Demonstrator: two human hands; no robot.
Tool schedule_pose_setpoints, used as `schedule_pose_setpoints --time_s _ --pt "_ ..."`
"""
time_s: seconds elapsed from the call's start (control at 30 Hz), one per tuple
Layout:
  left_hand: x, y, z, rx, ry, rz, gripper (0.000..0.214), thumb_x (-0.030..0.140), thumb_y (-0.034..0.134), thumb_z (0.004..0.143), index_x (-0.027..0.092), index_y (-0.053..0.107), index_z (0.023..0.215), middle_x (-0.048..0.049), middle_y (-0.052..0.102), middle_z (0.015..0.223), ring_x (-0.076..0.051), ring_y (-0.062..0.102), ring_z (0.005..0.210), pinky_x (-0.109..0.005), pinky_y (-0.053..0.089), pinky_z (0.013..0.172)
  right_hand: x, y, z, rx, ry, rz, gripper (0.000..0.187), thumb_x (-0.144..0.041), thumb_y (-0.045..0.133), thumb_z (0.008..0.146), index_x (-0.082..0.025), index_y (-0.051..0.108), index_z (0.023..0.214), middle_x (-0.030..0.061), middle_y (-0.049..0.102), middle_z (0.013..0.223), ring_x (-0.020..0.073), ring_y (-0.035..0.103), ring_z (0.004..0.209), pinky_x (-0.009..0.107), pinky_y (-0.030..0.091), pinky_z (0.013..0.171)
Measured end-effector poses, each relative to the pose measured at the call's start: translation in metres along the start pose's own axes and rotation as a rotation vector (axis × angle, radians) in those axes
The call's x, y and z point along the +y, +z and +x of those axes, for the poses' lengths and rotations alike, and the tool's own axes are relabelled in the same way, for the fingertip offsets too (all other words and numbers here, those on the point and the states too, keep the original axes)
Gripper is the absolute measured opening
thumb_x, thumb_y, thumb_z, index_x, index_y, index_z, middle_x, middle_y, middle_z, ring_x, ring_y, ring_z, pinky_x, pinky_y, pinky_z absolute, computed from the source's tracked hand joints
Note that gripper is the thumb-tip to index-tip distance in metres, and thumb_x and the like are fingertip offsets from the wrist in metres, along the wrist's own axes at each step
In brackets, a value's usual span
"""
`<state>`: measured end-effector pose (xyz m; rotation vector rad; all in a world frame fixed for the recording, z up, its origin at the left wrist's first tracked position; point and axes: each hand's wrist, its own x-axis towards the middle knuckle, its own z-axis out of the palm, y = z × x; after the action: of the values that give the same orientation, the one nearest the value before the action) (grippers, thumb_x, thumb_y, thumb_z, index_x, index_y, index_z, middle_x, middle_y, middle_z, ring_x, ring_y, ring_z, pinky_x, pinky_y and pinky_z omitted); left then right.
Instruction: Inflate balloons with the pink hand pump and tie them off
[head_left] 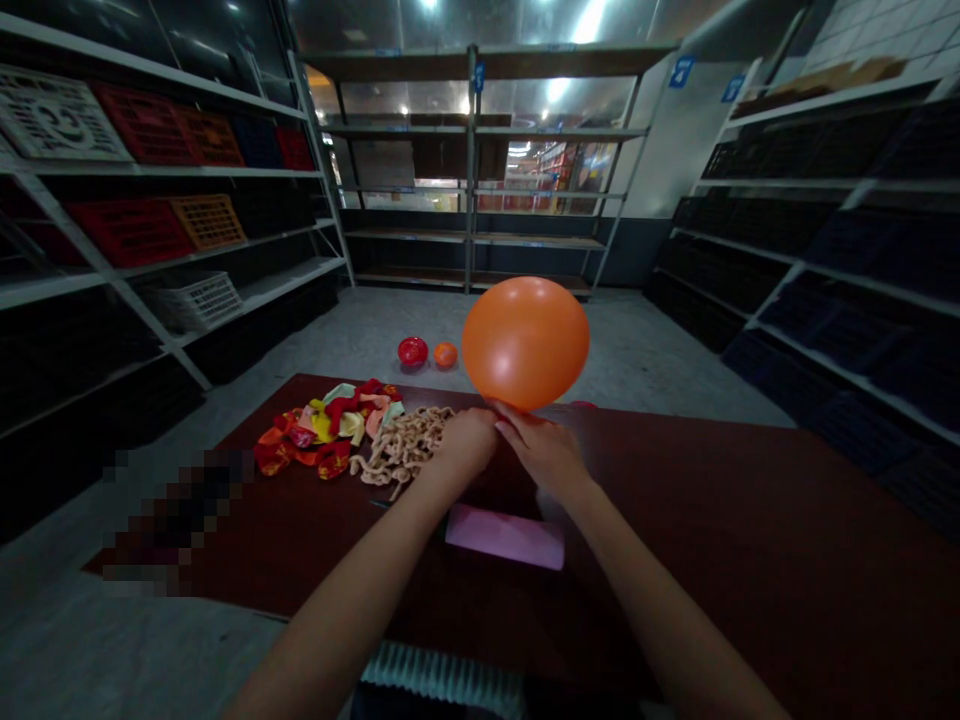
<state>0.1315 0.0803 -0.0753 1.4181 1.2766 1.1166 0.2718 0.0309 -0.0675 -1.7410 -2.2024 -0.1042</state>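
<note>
An inflated orange balloon (526, 340) stands up above the table, its neck hidden down between my hands. My left hand (471, 440) is closed at the balloon's lower end. My right hand (546, 452) meets it there, fingers pressed together at the same spot. Just left of my left hand lies a heap of beige cord (405, 445). Beyond that, a pile of limp balloons (330, 425) shows red, yellow, pink and pale green. A long pink block-like object (505, 537) rests on the table below my hands.
The dark red-brown table (720, 520) spreads out to the right. A red ball-like thing (412, 352) and a small orange one (445, 355) sit on the floor past its far edge. Shelves with crates (142, 232) line the left; a metal rack (471, 180) stands at the back.
</note>
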Motion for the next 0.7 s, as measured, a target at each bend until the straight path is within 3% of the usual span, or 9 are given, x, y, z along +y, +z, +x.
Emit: schedule_pose_setpoints --time_s 0.13,0.2,0.3,0.37,0.5,0.57,0.7 --pt "0.001 0.01 0.003 -0.143 0.24 0.34 0.041 -0.01 0.067 0.062 0.019 0.045 0.044 0.0052 0.026 0.048 -0.018 0.051 0.055 -0.028 0.046 0.074 0.019 0.006 0.002 0.046 0.021 0.039 0.045 -0.047 0.028 0.101 -0.034 0.057 0.132 0.0038 0.072 0.112 0.0203 0.069 0.09 0.03 0.05 0.072" --pt "0.001 0.015 0.003 -0.173 0.282 0.365 0.039 -0.004 0.073 0.064 0.019 0.047 0.046 0.0053 0.027 0.047 -0.019 0.053 0.055 -0.028 0.046 0.073 0.028 0.013 0.002 0.051 0.033 0.068 0.043 -0.044 0.029 0.101 -0.031 0.062 0.124 0.0049 0.069 0.114 0.0201 0.067 0.093 0.03 0.049 0.074" --pt "-0.003 0.022 0.002 -0.162 0.353 0.378 0.024 0.011 0.077 0.071 0.017 0.059 0.057 -0.0002 0.043 0.051 -0.021 0.06 0.063 -0.029 0.047 0.075 0.042 0.026 0.002 0.043 0.078 0.151 0.04 -0.043 0.032 0.1 -0.028 0.066 0.114 0.0072 0.063 0.117 0.0205 0.064 0.094 0.031 0.048 0.074" --pt "-0.006 0.024 0.001 -0.201 0.405 0.542 0.014 0.024 0.072 0.08 0.015 0.066 0.071 -0.0068 0.057 0.061 -0.025 0.064 0.071 -0.033 0.049 0.077 0.051 0.035 0.003 0.076 0.091 0.29 0.036 -0.043 0.037 0.098 -0.028 0.068 0.108 0.0071 0.06 0.117 0.0204 0.062 0.095 0.032 0.049 0.075" --pt "-0.008 0.02 0.001 -0.361 0.575 0.955 0.034 0.038 0.047 0.096 0.011 0.065 0.106 -0.0178 0.069 0.093 -0.029 0.068 0.082 -0.041 0.052 0.077 0.063 0.046 0.006 0.166 0.075 0.645 0.024 -0.04 0.049 0.091 -0.027 0.069 0.094 0.006 0.061 0.104 0.0209 0.06 0.096 0.035 0.049 0.082" --pt "-0.007 0.015 0.0 -0.408 0.648 0.952 0.035 0.035 0.04 0.099 0.011 0.061 0.113 -0.0176 0.068 0.102 -0.028 0.068 0.088 -0.039 0.052 0.078 0.064 0.048 0.009 0.162 0.061 0.806 0.02 -0.039 0.053 0.088 -0.026 0.067 0.089 0.0046 0.063 0.096 0.0206 0.06 0.092 0.036 0.049 0.083" --pt "-0.002 0.002 -0.001 -0.459 0.667 0.712 0.031 0.03 0.036 0.101 0.014 0.059 0.112 -0.0115 0.068 0.101 -0.021 0.066 0.091 -0.032 0.051 0.079 0.06 0.043 0.009 0.126 0.069 0.992 0.016 -0.038 0.058 0.083 -0.024 0.066 0.085 0.0022 0.068 0.088 0.0194 0.062 0.086 0.035 0.048 0.081"
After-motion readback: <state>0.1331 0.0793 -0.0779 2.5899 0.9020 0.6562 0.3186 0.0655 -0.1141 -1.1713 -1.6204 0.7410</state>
